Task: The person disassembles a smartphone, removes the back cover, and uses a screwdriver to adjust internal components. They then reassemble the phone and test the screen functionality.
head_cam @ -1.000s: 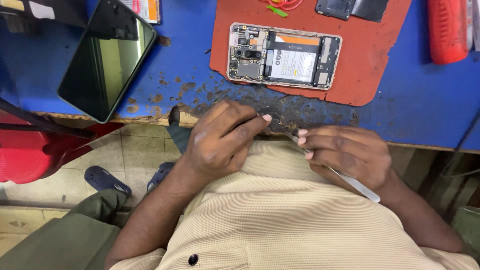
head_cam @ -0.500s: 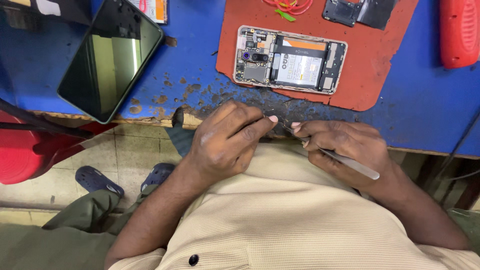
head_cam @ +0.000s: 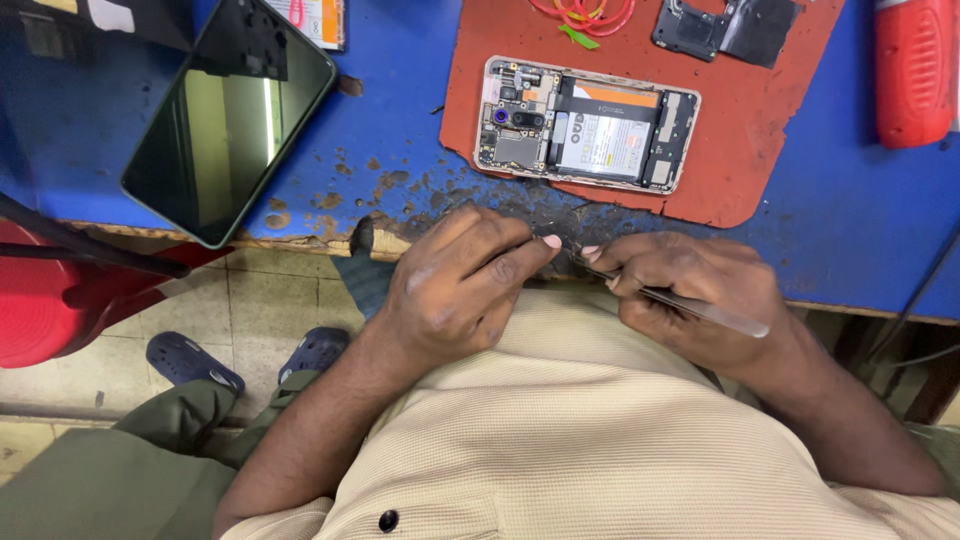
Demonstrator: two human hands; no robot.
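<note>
Holding a pair of slim metal tweezers (head_cam: pixel 680 303), the right hand (head_cam: pixel 690 305) sits at centre right of the frame, its grip closed round the shaft. The tweezers' long axis runs from lower right up toward the left, and the tips end beside the left hand's fingertips near the middle of the frame. The left hand (head_cam: pixel 455 290) is curled, with thumb and forefinger pinched together. Whether a small part sits in that pinch cannot be told, since the spot is too small and shaded. Both hands meet at the chipped front edge of the worktop (head_cam: pixel 400 130), the left a little nearer to that edge.

Just above the hands lies an opened smartphone (head_cam: pixel 585 125), its back cover off, with its long axis left to right on a rust-red rubber mat (head_cam: pixel 760 130). Its battery, dark circuit board and camera module are exposed inside a pale frame. The phone is nearly straight up the frame from the tweezer tips, close but apart from them.

The worktop is painted blue, its paint flaking to brown along the edge. A glossy black phone (head_cam: pixel 225 125) rests tilted at the upper left, a red plastic tool body (head_cam: pixel 912 70) at the upper right, and dark cover plates (head_cam: pixel 725 25) at the top edge.
</note>
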